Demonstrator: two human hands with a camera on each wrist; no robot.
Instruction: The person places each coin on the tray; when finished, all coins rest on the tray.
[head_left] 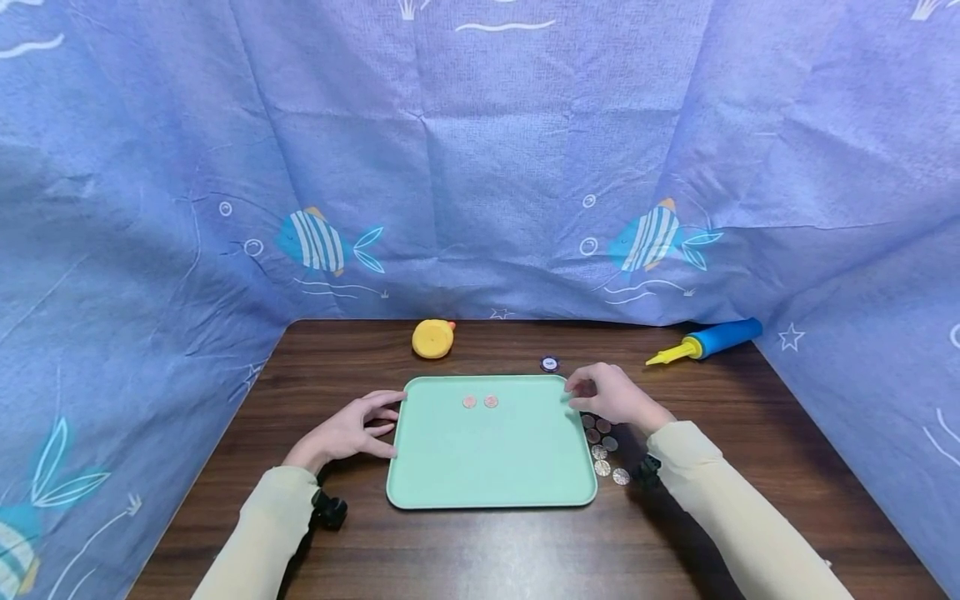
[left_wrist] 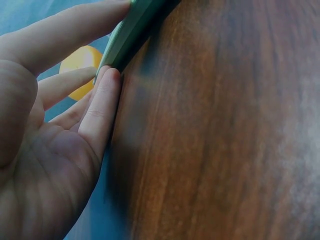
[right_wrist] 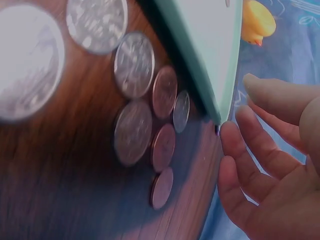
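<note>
A mint-green tray [head_left: 487,467] lies on the wooden table with two copper-coloured coins, one [head_left: 469,402] beside the other [head_left: 491,402], near its far edge. At the tray's left edge, my left hand [head_left: 348,429] has its fingers spread, thumb and fingertips right at the rim. My right hand [head_left: 609,393] hovers by the far right corner, fingers loosely bent and nothing between them. Below that hand, several coins [head_left: 602,468], silver and copper in colour, lie along the tray's right side. The right wrist view shows these coins [right_wrist: 132,132] flat on the wood.
A yellow rubber duck [head_left: 432,339] sits behind the tray. Just past the tray's far right corner lies a dark poker chip [head_left: 550,363]. A blue pump with a yellow nozzle [head_left: 723,338] rests at the back right. Blue fish-print cloth [head_left: 487,208] hangs behind the table.
</note>
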